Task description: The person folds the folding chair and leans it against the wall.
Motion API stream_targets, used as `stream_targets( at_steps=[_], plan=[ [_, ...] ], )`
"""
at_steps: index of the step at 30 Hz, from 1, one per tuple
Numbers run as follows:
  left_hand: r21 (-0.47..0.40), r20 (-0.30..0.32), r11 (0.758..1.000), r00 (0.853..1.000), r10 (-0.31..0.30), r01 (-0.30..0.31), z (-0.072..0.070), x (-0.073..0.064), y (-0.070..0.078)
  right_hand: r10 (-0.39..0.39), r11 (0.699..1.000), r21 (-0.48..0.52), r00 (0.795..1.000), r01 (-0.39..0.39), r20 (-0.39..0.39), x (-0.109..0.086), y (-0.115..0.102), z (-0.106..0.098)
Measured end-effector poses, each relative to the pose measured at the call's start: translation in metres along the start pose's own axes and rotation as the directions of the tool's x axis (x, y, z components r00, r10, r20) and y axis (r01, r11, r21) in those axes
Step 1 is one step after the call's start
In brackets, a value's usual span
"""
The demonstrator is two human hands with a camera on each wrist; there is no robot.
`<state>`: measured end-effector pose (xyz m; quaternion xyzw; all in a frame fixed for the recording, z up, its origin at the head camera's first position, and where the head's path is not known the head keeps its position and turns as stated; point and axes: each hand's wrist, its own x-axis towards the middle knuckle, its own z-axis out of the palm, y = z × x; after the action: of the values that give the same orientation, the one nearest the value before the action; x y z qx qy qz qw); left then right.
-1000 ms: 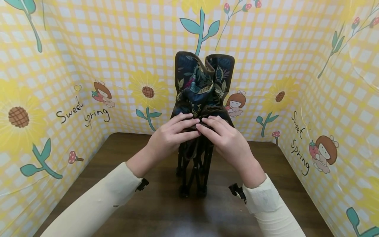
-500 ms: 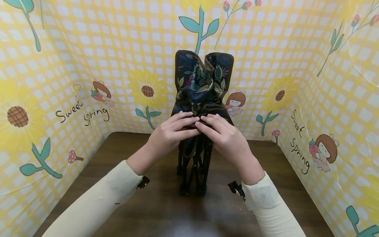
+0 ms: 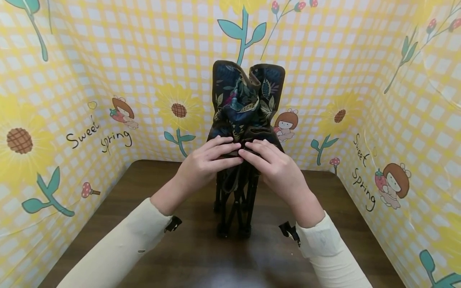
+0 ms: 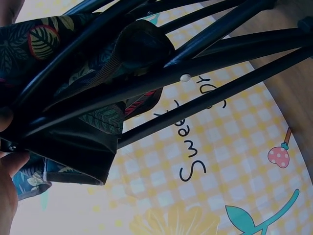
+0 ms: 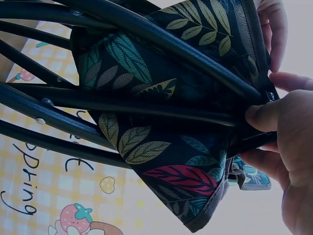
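Note:
A partly folded camping chair (image 3: 243, 105) with dark leaf-print fabric and black metal legs stands upright at the middle of the table. My left hand (image 3: 204, 161) grips the near left corner of its seat, fingers lying over the top edge. At the near right corner, my right hand (image 3: 282, 170) holds the seat edge; in the right wrist view its thumb (image 5: 264, 116) presses against the end of a black tube (image 5: 186, 113). The fingertips of both hands come close together at the front. In the left wrist view the crossed tubes (image 4: 146, 88) run out from under the bunched fabric.
The brown wooden table (image 3: 173, 256) carries the chair's feet. A yellow checked cloth (image 3: 201, 36) with flowers and cartoon figures rises behind and on both sides. Small black clips (image 3: 173, 224) hang at the wrists beside the white sleeves.

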<state>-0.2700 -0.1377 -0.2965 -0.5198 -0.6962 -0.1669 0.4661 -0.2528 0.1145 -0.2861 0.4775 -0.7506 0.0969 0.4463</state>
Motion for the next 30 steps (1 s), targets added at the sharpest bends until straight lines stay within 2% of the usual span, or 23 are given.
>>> stream_targets(
  at_steps=[13, 30],
  plan=[
    [0.014, 0.057, 1.000, 0.998, -0.004, 0.003, -0.006, 0.000, 0.004, 0.022, 0.999, 0.046, 1.000, -0.023, 0.018, -0.004, 0.000, -0.003],
    [0.003, 0.115, 1.000, 0.993, 0.000, -0.001, -0.014, 0.002, 0.005, 0.021, 0.998, 0.051, 0.998, -0.024, 0.055, -0.007, 0.000, -0.008]
  ],
)
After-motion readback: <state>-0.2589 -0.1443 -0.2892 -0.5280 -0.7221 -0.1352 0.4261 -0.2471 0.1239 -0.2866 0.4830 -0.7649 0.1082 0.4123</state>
